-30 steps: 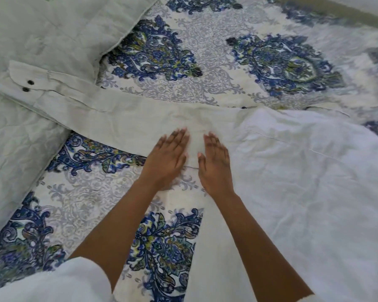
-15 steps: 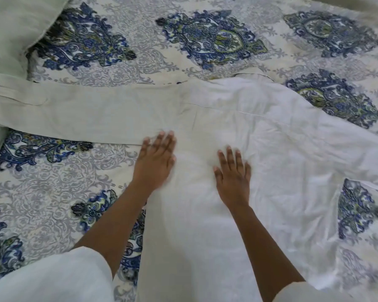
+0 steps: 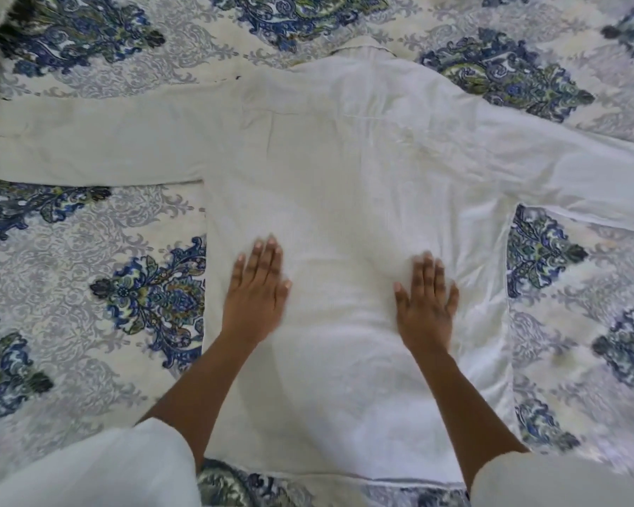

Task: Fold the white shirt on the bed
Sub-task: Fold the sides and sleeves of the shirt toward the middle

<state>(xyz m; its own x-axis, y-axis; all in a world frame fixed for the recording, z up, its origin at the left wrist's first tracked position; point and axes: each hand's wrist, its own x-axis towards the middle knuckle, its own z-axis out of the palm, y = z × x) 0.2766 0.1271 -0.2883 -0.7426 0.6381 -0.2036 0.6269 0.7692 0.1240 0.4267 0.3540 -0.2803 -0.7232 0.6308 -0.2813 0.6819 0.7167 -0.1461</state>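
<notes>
Across the bed [image 3: 88,287] the white shirt [image 3: 344,170] lies spread, sleeves out, unfolded. Left hand [image 3: 255,301] and right hand [image 3: 427,307] press it flat-fingered; every fold seems left to do.

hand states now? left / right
Left hand: open, flat on the white shirt.
Right hand: open, flat on the shirt.

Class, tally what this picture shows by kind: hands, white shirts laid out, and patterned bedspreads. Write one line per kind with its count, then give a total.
Hands: 2, the left hand and the right hand, both flat on the shirt.
White shirts: 1, the white shirt, spread out with its sleeves out to the sides.
Patterned bedspreads: 1, the bedspread under it.
Total: 4
</notes>
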